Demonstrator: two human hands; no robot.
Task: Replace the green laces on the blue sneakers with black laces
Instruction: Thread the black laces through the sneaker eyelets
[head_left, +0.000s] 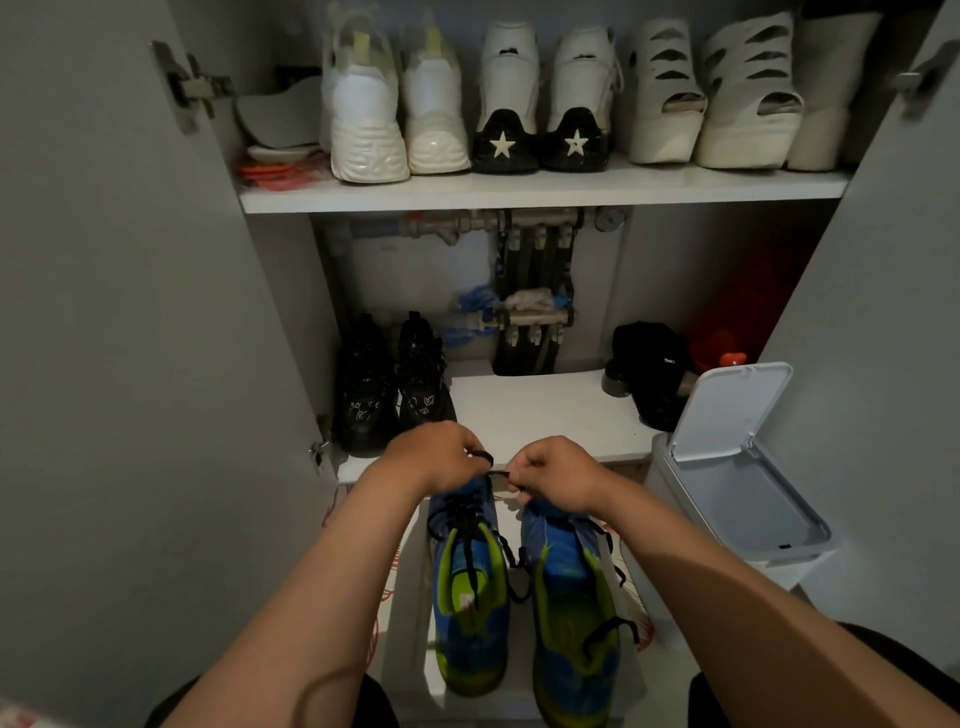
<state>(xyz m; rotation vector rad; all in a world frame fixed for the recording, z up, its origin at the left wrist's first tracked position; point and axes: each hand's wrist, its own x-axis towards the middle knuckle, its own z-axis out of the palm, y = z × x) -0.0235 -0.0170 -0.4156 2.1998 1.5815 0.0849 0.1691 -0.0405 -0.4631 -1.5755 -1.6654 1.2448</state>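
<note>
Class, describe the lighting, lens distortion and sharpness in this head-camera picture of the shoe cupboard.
Head view: dim light, brightest on the upper shelf; the lower compartment is shadowed, so the black boots lose detail; the wide lens bows the cupboard doors; the left hand and right hand, pinching the black lace above the blue sneakers, look fairly sharp.

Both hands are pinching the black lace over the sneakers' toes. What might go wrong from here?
1. The black lace is pinched short between the left hand and right hand; it may slip free or end up uneven.
2. On the right sneaker, slack lace loops hang beside the left sneaker and could tangle or snag.
</note>
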